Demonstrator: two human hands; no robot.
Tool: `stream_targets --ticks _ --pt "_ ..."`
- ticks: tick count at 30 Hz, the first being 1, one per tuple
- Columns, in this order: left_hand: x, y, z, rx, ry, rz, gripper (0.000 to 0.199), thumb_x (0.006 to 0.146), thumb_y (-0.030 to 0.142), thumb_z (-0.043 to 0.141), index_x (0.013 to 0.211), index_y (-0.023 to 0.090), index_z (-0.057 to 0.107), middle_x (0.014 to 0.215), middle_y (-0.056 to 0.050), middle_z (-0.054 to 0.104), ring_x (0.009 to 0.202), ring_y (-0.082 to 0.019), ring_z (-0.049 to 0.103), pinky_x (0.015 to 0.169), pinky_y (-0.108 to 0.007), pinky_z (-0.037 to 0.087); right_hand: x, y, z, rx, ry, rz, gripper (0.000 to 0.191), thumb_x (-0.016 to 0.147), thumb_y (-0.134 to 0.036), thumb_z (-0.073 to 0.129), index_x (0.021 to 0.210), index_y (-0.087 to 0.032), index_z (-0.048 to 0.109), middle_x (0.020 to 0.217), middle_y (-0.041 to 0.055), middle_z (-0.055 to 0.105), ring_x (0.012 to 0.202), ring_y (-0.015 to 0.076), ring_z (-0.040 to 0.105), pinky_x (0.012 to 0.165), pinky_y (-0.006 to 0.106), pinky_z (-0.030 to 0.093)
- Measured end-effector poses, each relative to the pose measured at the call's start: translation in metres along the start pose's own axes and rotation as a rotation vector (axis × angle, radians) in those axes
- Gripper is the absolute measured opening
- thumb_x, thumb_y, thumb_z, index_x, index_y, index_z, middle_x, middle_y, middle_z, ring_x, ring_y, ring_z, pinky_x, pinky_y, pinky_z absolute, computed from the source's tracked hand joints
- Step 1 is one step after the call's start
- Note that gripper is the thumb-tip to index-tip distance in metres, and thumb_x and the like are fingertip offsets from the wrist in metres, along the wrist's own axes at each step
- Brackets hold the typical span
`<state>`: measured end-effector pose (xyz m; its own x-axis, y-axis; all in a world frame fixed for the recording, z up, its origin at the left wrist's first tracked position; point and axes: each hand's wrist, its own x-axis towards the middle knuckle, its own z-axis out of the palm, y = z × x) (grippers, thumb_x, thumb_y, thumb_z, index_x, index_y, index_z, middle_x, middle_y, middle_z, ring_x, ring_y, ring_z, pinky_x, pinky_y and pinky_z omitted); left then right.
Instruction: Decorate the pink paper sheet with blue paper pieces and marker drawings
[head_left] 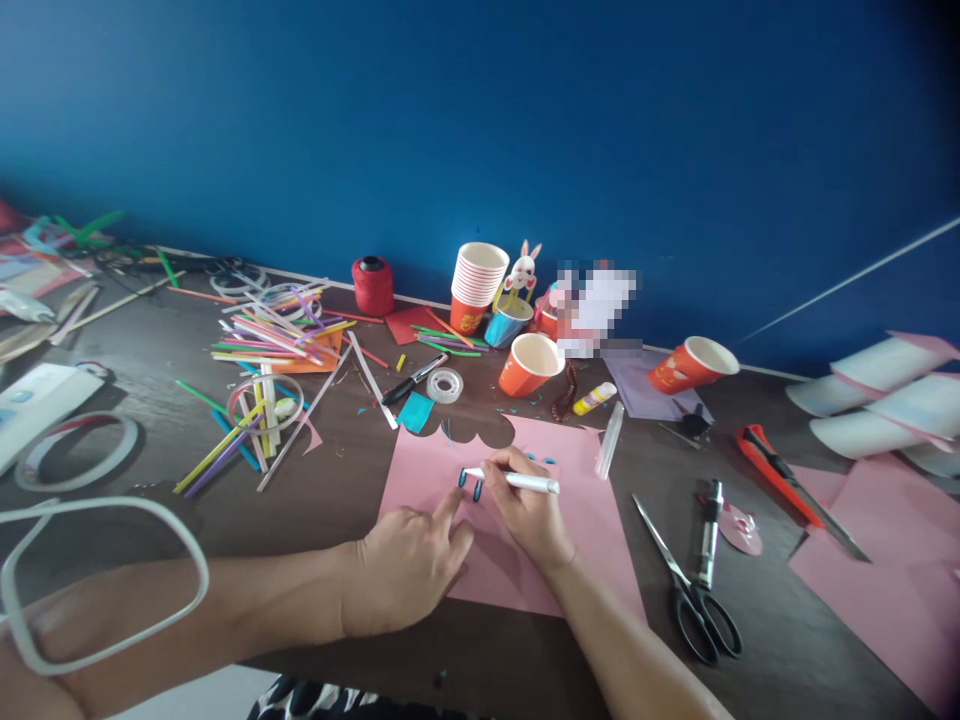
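Observation:
A pink sheet of paper (pixel 555 560) with a scalloped top edge lies flat in front of me. Two small dark blue oval shapes (pixel 478 491) sit side by side near its middle, and other small blue shapes (pixel 550 461) show behind my right hand. My right hand (pixel 525 510) grips a white marker pen (pixel 534 483), its tip pointing left, close to the ovals. With the index finger stretched out, my left hand (pixel 416 560) presses the paper just below the left oval. It holds nothing, and its other fingers are loosely bent.
Black-handled scissors (pixel 694 600), a silver pen (pixel 709 535) and a red utility knife (pixel 795 490) lie to the right. Behind the paper are an orange paper cup (pixel 531 365), stacked cups (pixel 478 285), a tape roll (pixel 445 385) and a glue stick (pixel 594 398). Colourful strips (pixel 277 325) lie left.

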<state>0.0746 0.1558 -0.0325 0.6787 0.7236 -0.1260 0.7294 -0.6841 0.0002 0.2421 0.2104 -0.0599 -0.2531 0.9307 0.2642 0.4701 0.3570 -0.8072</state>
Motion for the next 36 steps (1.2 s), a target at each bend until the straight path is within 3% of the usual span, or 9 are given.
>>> stream_targets --ticks 36 --pt "0.0001 0.0003 -0.0005 -0.03 -0.009 0.007 0.027 0.086 0.032 0.04 0.101 0.013 0.052 0.133 -0.025 0.035 0.059 -0.017 0.061 0.049 -0.03 0.045 0.0009 0.0011 -0.0007 -0.044 -0.008 0.006 0.016 0.085 -0.027 0.047 0.072 -0.019 0.051 0.06 -0.0018 0.055 0.054 0.0107 0.05 0.054 0.022 0.039"
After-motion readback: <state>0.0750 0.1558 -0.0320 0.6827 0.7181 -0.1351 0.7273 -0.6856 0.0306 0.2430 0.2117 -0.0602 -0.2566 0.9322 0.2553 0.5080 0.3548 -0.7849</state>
